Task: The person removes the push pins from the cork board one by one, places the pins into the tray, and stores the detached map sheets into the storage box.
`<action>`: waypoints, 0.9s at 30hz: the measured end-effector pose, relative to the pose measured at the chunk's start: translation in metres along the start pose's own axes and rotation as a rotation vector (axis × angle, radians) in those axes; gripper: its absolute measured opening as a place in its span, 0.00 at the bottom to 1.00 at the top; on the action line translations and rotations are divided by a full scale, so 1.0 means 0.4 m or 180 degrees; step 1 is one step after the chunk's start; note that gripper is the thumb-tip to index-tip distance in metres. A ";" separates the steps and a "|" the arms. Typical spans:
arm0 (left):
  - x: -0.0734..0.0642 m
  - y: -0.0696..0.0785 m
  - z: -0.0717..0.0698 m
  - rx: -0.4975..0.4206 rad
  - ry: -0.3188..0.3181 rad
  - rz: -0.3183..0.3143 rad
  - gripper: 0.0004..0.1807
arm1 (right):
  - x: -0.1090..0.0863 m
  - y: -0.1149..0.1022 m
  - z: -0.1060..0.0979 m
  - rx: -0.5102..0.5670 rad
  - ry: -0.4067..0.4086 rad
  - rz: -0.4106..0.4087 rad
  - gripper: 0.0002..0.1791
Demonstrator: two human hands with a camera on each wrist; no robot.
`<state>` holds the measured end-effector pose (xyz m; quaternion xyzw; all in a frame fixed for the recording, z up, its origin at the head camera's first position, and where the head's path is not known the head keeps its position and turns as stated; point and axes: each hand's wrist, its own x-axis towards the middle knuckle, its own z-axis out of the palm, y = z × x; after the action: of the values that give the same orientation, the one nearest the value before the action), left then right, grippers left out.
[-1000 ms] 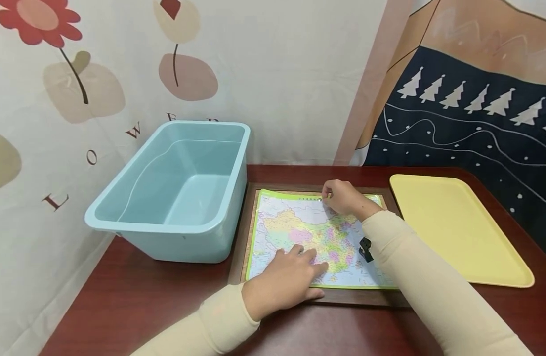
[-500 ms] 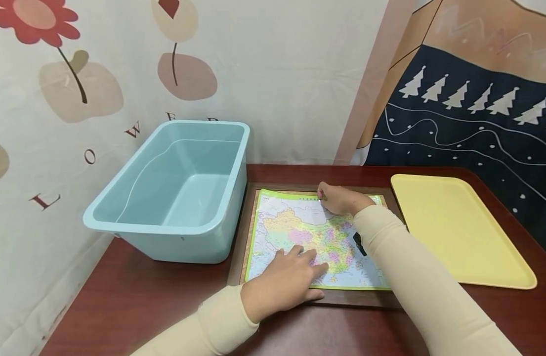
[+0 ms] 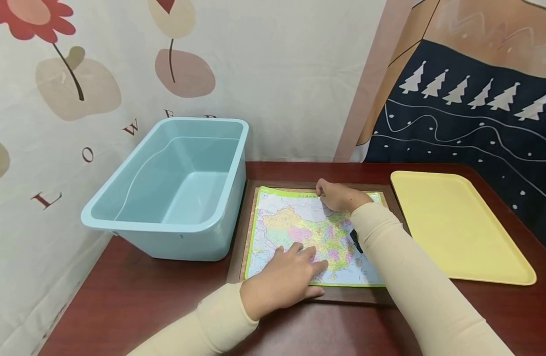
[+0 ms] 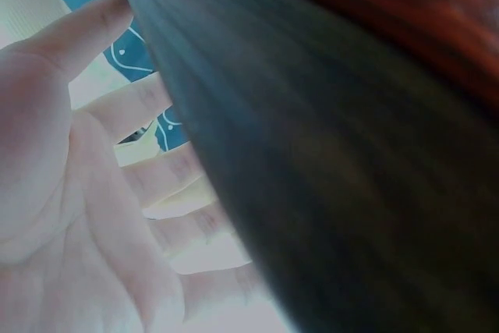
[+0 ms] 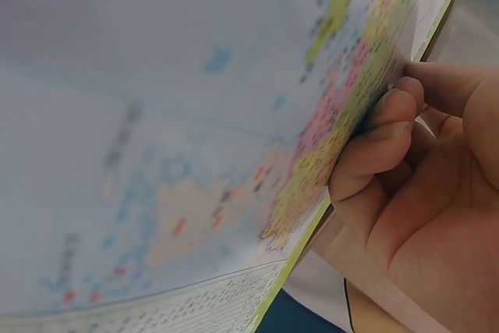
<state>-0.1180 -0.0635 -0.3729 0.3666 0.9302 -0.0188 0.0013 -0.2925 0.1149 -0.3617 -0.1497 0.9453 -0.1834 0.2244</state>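
Observation:
A map (image 3: 277, 198) with a lime-green border lies over a brown-framed board (image 3: 357, 295) on the table. My left hand (image 3: 281, 279) rests with spread fingers on the map's lower left part, its thumb over the frame's near edge. In the left wrist view, the palm (image 4: 93, 177) shows beside the dark frame side (image 4: 312, 138). At the map's top edge, near its middle, my right hand (image 3: 339, 196) has curled fingers. Its thumb and forefinger pinch a small pale thing, mostly hidden. The right wrist view shows curled fingers (image 5: 382, 154) close against the map.
A deep light-blue tub (image 3: 210, 227) stands left of the board. To the right lies a flat yellow tray (image 3: 459, 222). Behind the reddish-brown table (image 3: 273, 170) hangs a printed cloth (image 3: 290, 99). A black wrist camera (image 3: 356, 241) sits under the right sleeve.
My right hand has shifted slightly left along the map's top edge, its forearm leaning further left. The left hand keeps its place on the map. The head view has tilted slightly down.

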 end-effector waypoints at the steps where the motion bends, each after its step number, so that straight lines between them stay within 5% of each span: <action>1: 0.000 0.000 0.000 0.0001 0.0003 0.0001 0.25 | 0.000 0.000 0.000 0.0010 -0.0001 0.0016 0.07; 27: 0.002 0.001 -0.006 -0.0059 -0.0027 -0.0016 0.26 | 0.006 0.004 0.000 0.0101 0.0008 0.0040 0.05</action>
<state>-0.1182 -0.0624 -0.3704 0.3642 0.9312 -0.0117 0.0086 -0.2949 0.1156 -0.3633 -0.1399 0.9435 -0.1972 0.2266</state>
